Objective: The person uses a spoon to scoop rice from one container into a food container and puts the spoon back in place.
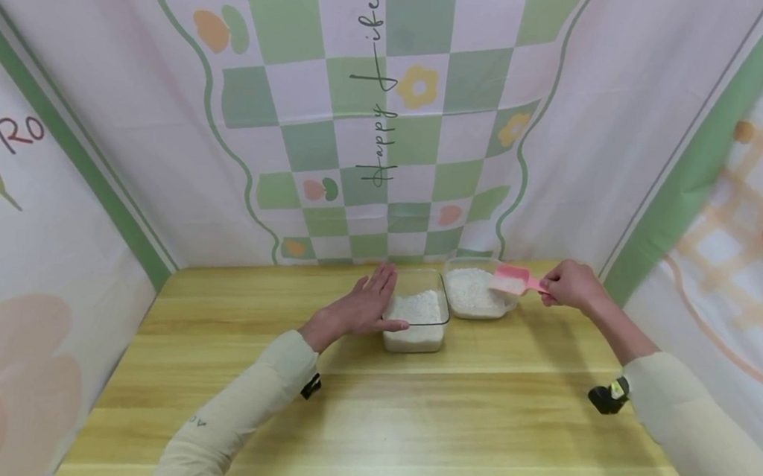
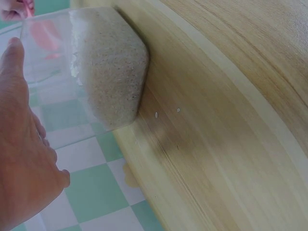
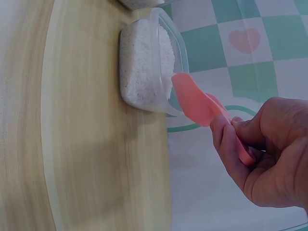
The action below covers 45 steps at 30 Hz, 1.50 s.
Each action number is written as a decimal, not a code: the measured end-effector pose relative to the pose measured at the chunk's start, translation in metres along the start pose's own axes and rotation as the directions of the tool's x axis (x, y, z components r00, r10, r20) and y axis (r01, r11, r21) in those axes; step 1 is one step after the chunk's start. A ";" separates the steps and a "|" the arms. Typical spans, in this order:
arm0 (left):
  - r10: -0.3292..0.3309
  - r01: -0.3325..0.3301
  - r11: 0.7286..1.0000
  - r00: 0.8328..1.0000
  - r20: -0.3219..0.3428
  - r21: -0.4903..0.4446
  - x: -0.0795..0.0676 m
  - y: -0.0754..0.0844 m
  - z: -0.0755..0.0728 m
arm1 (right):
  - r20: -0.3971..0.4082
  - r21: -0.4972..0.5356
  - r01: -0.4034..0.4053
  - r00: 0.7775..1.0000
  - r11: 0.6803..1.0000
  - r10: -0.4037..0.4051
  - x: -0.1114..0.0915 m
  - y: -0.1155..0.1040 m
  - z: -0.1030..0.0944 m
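Note:
My right hand grips a pink scoop by its handle. In the head view the scoop's bowl is over the right edge of a clear plastic container, and white grain shows in it. White grain, like rice, partly fills that container. On its left stands a glass container, also holding pale, rice-like grain heaped unevenly. My left hand rests at the glass container's left rim, its fingers straight and its thumb stretched along the front. In the left wrist view the left hand's underside is partly hidden.
Both containers stand near the back edge of a wooden table, close to a checkered curtain. A few loose grains lie on the wood near the glass container. Patterned curtains hang on the left and right sides.

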<state>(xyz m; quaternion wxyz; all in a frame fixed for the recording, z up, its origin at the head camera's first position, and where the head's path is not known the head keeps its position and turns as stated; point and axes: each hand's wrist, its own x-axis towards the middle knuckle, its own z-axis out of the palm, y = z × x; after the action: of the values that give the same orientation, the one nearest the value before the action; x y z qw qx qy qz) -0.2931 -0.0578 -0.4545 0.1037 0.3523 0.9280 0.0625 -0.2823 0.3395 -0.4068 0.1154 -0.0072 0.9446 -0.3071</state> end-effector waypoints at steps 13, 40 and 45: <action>0.006 -0.007 1.000 1.000 -0.012 -0.010 -0.001 0.000 0.000 | -0.004 -0.087 0.035 0.999 0.996 -0.035 -0.005 -0.001 -0.002; -0.003 0.003 1.000 1.000 -0.004 0.004 -0.001 0.001 0.001 | -0.106 -0.483 0.191 0.956 0.855 -0.273 -0.016 -0.022 0.005; 0.002 -0.002 1.000 1.000 -0.008 0.001 -0.001 0.001 0.000 | -0.155 -0.506 0.208 0.933 0.837 -0.325 -0.019 -0.028 0.005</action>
<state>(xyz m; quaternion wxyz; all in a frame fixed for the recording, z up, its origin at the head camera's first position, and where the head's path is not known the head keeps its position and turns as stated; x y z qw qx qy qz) -0.2918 -0.0578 -0.4544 0.0998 0.3532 0.9280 0.0636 -0.2641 0.3155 -0.3901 -0.0464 -0.1316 0.9874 -0.0739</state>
